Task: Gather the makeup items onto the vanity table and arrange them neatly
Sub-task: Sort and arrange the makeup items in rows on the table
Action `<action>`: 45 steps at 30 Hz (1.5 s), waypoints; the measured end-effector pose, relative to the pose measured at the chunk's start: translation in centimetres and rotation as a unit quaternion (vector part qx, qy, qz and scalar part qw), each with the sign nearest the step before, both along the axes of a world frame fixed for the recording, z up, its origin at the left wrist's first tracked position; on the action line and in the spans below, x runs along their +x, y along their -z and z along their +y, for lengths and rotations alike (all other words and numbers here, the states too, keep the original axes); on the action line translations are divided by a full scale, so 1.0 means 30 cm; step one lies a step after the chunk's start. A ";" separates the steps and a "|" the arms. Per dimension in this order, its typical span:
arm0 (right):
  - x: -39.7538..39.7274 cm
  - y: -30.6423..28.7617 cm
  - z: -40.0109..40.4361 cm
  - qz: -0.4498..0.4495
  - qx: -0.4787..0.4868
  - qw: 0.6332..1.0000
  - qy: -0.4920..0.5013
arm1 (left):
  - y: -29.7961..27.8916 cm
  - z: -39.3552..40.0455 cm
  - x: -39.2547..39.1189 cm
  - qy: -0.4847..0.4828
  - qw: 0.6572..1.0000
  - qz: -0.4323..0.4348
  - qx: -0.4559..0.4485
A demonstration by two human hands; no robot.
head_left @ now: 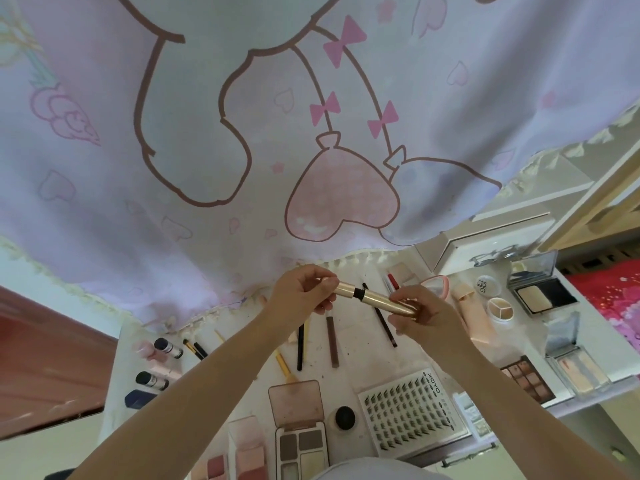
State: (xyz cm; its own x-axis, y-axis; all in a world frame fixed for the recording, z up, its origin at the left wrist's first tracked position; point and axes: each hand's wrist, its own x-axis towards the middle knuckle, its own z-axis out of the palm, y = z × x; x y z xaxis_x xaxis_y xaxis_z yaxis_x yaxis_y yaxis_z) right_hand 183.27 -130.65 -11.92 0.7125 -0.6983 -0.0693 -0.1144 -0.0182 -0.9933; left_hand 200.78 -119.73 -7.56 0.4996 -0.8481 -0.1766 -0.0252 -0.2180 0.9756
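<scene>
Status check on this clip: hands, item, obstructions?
Left hand and right hand both grip gold tube, cap slightly parted. Held above table. Nothing in the way.

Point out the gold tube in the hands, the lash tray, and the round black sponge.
gold tube (375, 297), head view, on the gold barrel right of the black neck.
lash tray (403, 412), head view, on the middle of the lash rows.
black sponge (345, 418), head view, on its rounded top.

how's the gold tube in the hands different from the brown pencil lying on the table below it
The gold tube is thick, shiny and held in the air by the left hand and right hand; the brown pencil is thin, matte and lies on the table. The tube shows a black gap at its middle; the pencil looks unbroken. Both are long and slim.
</scene>
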 end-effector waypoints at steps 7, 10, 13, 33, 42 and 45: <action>0.008 -0.020 -0.013 0.112 0.043 0.983 -0.139 | 0.016 -0.002 0.017 -0.005 1.000 -0.002 0.024; 0.019 -0.019 -0.012 0.137 -0.065 0.985 -0.088 | 0.034 -0.010 0.021 -0.028 0.998 0.012 0.050; 0.035 0.002 0.007 0.141 -0.114 0.982 -0.049 | 0.061 -0.034 0.023 -0.059 0.995 0.024 0.083; 0.186 0.337 -0.030 0.467 -0.155 0.867 -0.076 | 0.435 -0.348 0.093 0.117 0.923 -0.103 0.353; 0.190 0.374 -0.059 0.491 -0.209 0.845 -0.037 | 0.451 -0.376 0.100 0.222 0.904 -0.187 0.313; 0.182 0.376 -0.069 0.498 -0.210 0.841 -0.023 | 0.455 -0.302 0.130 0.247 0.882 -0.281 0.286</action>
State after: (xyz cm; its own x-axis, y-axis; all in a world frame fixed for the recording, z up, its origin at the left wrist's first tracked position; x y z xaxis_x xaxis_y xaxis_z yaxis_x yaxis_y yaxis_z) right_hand 188.71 -132.73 -23.20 0.4740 -0.7835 -0.4018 -0.8755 -0.3706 -0.3101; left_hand 204.69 -128.80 -21.19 0.2380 -0.8399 -0.4879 -0.7001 -0.4965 0.5132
